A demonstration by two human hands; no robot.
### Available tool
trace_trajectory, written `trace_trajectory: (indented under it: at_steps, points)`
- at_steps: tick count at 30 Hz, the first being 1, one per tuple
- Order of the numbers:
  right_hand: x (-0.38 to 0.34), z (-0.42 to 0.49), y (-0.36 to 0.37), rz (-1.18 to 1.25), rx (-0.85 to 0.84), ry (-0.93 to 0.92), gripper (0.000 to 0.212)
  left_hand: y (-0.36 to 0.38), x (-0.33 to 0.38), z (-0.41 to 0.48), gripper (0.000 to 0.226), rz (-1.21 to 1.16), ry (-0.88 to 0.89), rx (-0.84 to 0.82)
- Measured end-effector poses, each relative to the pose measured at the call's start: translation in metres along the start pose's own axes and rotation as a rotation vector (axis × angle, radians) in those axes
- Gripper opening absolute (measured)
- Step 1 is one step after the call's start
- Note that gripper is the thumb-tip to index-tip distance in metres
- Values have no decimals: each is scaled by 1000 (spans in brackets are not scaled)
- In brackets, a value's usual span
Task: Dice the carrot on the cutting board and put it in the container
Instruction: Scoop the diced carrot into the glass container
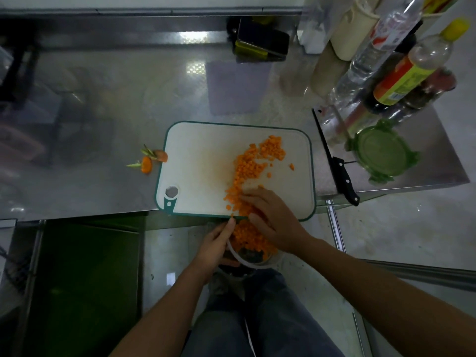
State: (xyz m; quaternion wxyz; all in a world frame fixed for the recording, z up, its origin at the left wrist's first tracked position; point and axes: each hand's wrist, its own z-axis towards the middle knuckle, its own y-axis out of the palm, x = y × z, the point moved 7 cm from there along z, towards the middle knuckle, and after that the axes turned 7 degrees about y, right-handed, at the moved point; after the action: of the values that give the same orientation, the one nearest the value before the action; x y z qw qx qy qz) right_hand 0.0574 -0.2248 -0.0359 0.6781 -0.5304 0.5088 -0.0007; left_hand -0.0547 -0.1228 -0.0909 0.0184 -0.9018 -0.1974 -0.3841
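Diced carrot [257, 161] lies in a curved band across the white cutting board [203, 161] with its green rim. A clear round container [253, 264] sits below the board's near edge, with carrot cubes [248, 237] inside it. My left hand [219, 243] grips the container's left rim. With flat fingers, my right hand [270, 215] rests on the carrot pieces at the board's near edge, above the container.
Two carrot ends [150, 161] with green tops lie on the steel counter left of the board. A black-handled knife [337, 163] lies right of the board, beside a green lid [381, 150]. Bottles [401, 73] stand at the back right. A phone [262, 39] leans at the back.
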Motion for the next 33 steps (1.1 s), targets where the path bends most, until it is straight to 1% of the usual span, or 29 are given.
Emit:
trace_trajectory:
  at_steps: [4, 6, 8, 10, 13, 15, 17, 20, 23, 25, 28, 30, 31, 33]
  points:
    - [-3, 2, -17, 57, 101, -26, 36, -6, -1, 1, 49, -3, 3, 10]
    - [-1, 22, -24, 53, 143, -27, 35, -9, 0, 0, 47, -1, 13, 10]
    - [-1, 46, -26, 17, 154, -31, 38, -12, 1, -2, 44, -3, 19, 16]
    - [-3, 66, -20, -31, 126, -31, 44, -16, 3, -4, 40, 6, 25, 28]
    - [-7, 77, 2, -89, 19, -35, 49, -21, 5, -7, 38, 17, 43, 42]
    - [-11, 72, 10, -81, -24, -58, 44, -24, 5, -8, 40, 18, 46, 51]
    - [-14, 61, 10, -39, -30, -97, 40, -27, 5, -8, 40, 17, 50, 57]
    - [-17, 40, 7, 10, -71, -116, 38, -28, 8, -9, 35, 9, 57, 69]
    - [-19, 19, 9, 6, -123, -125, 38, -26, 10, -10, 32, -5, 58, 74]
    - [-22, 8, 10, -9, -138, -152, 36, -27, 9, -10, 36, 7, 53, 78]
    - [-29, -2, 3, 9, -97, -167, 32, -27, 8, -11, 41, 24, 53, 76]
    - [-33, -3, -5, 37, -30, -175, 31, -26, 9, -12, 40, 22, 53, 69]
    - [-33, 0, -9, 40, 11, -164, 32, -25, 10, -13, 39, 22, 57, 64]
    - [-21, 10, -14, 6, 86, -83, 36, -24, 12, -15, 35, 19, 63, 57]
